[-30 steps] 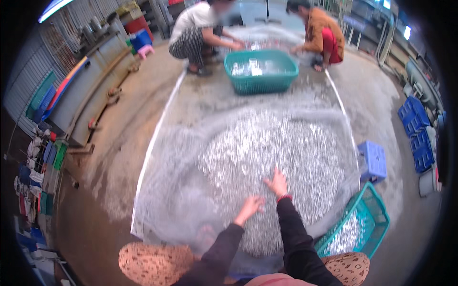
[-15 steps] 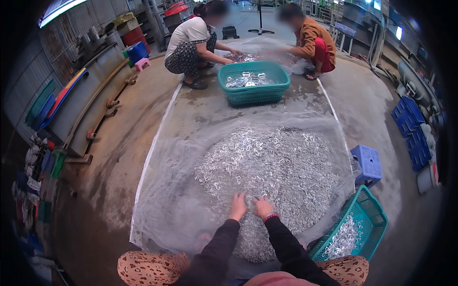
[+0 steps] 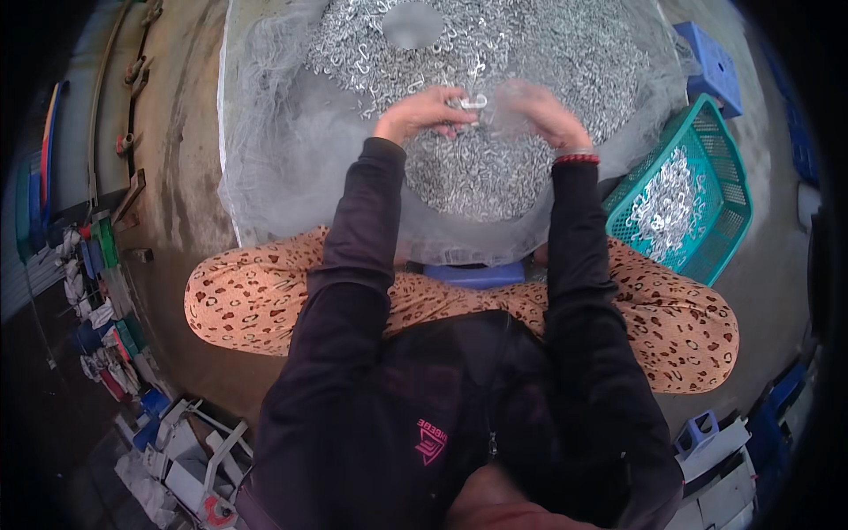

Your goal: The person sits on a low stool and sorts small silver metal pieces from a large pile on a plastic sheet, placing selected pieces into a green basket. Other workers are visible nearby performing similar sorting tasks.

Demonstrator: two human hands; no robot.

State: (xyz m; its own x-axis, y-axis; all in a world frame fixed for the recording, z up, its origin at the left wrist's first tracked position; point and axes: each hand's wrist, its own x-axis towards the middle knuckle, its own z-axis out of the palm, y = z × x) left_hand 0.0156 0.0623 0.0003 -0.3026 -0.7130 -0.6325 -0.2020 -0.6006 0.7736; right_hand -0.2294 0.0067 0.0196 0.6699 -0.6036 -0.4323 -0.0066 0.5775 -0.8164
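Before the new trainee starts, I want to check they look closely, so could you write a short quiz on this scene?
1. Multiple choice: where is the green basket?
a) by the person's left knee
b) by the person's right knee
c) on the person's lap

2. True or false: the right hand is inside the green basket.

3. Fill in: the left hand has a small silvery piece at its ____.

Key:
1. b
2. False; it is blurred, but it is over the pile of silvery pieces.
3. fingertips
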